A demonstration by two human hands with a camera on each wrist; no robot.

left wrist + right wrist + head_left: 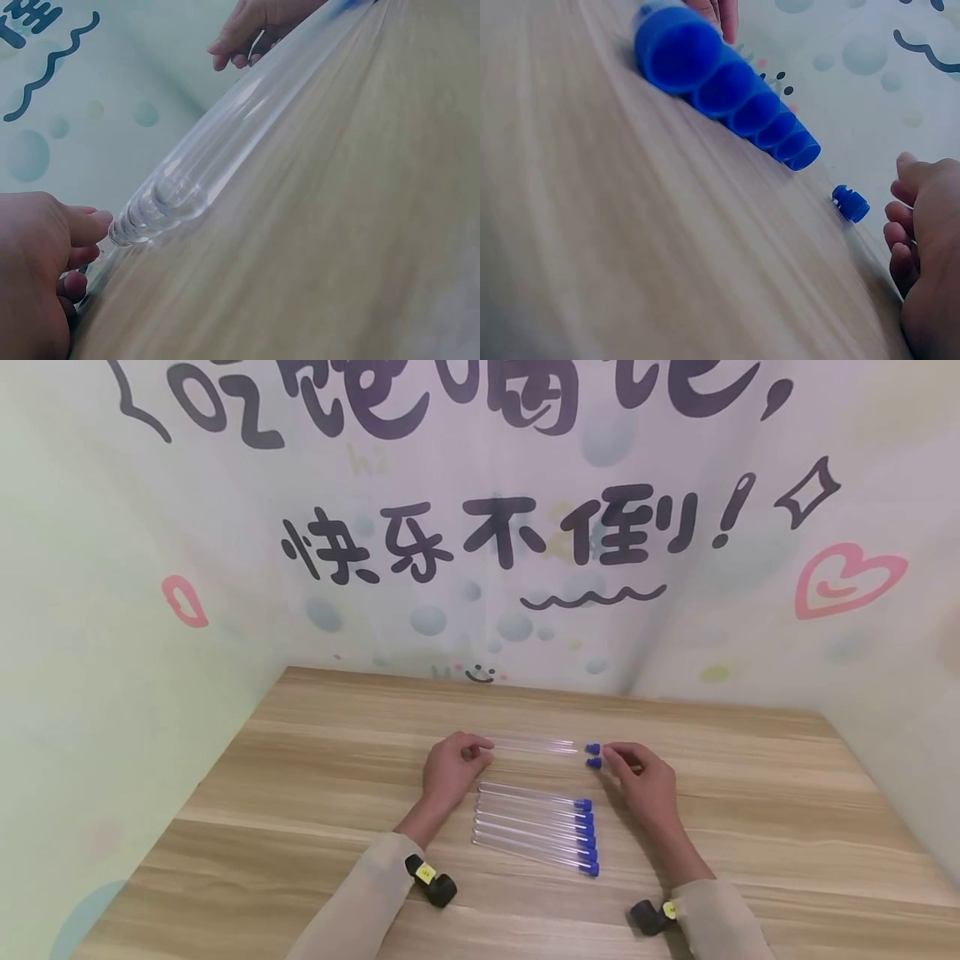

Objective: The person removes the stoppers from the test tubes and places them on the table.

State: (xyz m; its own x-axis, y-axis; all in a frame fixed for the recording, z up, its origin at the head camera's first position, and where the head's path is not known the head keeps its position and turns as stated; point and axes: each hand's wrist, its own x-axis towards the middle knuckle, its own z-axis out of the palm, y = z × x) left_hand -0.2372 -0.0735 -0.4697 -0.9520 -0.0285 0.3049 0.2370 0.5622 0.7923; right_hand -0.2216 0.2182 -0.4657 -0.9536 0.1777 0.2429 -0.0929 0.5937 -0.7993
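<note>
My left hand (452,770) is at the rounded left end of two uncapped clear test tubes (536,746) lying on the table. Its thumb and index finger stand slightly apart, and whether they touch the glass is hard to tell. On the right, two loose blue caps (593,748) lie just past the tubes' mouths. My right hand (647,781) is beside these caps, fingers loosely bent, holding nothing visible. In the right wrist view a gap separates that hand (937,232) from a ribbed blue cap (851,204).
Nearer to me lies a row of several capped test tubes (532,827), side by side, their blue caps (587,841) pointing right. The wood-grain table (300,760) meets a printed wall sheet (450,635) at the back. Each wrist carries a small black camera (442,889).
</note>
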